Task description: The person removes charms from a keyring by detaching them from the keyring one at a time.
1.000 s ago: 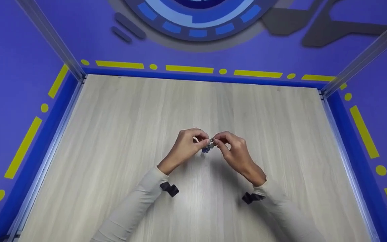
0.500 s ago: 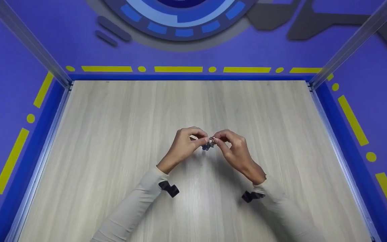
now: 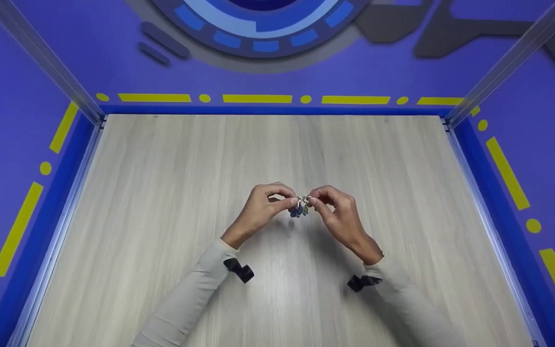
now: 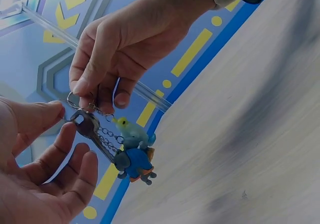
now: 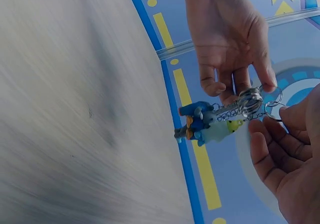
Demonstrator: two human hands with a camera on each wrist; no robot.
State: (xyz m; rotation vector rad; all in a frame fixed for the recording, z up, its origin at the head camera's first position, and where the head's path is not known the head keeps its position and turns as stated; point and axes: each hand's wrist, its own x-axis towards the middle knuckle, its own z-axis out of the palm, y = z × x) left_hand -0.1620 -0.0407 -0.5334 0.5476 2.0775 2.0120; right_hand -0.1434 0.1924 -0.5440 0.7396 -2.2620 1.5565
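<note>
Above the table, my left hand [image 3: 260,207] and right hand [image 3: 341,212] face each other, each pinching a thin metal key ring between thumb and index finger. The rings are linked or overlap near the fingertips. A silver key [image 4: 87,126] hangs by my left fingertips in the left wrist view. Short chains [image 4: 109,134] run down to two small figurines: a grey one in blue clothing [image 4: 137,161] and a pale green one with a yellow head [image 5: 220,130]. They dangle close together below the hands. Fingertips cover part of the rings.
The pale wood table [image 3: 186,159] spreads under both hands. Blue panels with yellow marks [image 3: 257,99] stand at its back and sides, with metal rails [image 3: 65,217] along the side edges. Black wrist cameras [image 3: 240,271] sit on both sleeves.
The head view has tilted and shifted slightly. My hands have drawn a little apart, still pinching the rings. The figurines have swung, and the green one now shows beside the blue one.
</note>
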